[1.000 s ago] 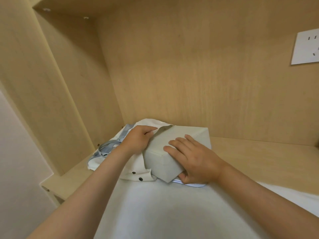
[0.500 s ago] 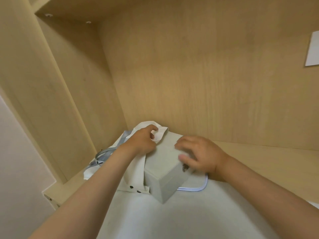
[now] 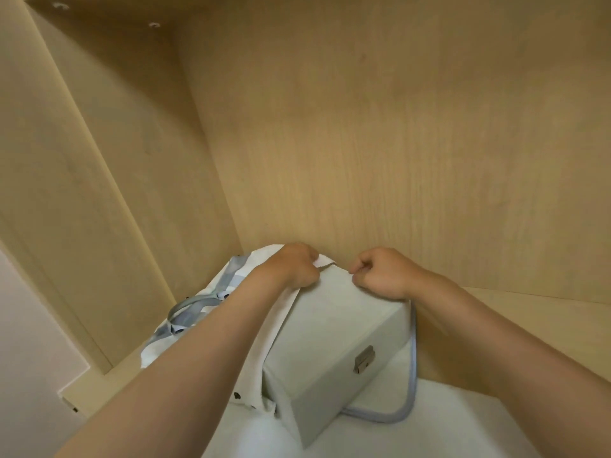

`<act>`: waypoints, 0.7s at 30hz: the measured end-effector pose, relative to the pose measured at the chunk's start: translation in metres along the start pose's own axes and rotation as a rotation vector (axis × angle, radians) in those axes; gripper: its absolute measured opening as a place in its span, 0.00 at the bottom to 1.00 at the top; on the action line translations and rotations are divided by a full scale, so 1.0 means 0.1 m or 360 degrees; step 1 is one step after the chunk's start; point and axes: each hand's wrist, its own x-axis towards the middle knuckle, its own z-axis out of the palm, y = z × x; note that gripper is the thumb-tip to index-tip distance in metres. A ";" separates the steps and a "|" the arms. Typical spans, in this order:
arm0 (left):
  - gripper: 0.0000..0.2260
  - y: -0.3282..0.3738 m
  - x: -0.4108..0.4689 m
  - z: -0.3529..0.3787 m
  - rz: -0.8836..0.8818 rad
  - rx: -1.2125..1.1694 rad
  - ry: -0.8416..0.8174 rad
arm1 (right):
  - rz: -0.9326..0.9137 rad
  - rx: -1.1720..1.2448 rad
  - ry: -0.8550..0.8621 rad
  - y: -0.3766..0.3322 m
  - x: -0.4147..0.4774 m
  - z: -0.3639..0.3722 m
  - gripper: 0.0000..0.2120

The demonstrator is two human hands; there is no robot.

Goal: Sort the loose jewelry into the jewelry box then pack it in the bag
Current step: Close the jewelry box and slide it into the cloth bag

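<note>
Left hand (image 3: 294, 266): pinches the white bag (image 3: 252, 385) rim.
Right hand (image 3: 380, 274): curled, pinching the same rim; fingertips partly hidden.
Jewelry box (image 3: 330, 325): latched, far end hidden behind hands.

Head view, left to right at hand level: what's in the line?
Grey bag handle → left hand, pinching the bag edge → right hand → blue-grey strap loop.
</note>
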 end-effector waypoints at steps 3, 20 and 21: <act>0.11 -0.06 0.08 0.07 0.0074 -0.0276 0.0032 | 0.0017 -0.0077 0.0008 -0.03 0.10 -0.03 0.06; 0.11 0.04 0.01 0.20 0.0395 -0.0922 0.0085 | -0.0072 -0.0892 0.0518 0.11 0.43 -0.11 0.07; 0.11 0.07 0.00 0.21 0.0421 -0.0914 0.0074 | -0.0010 -0.0640 0.0494 0.18 0.38 -0.10 0.08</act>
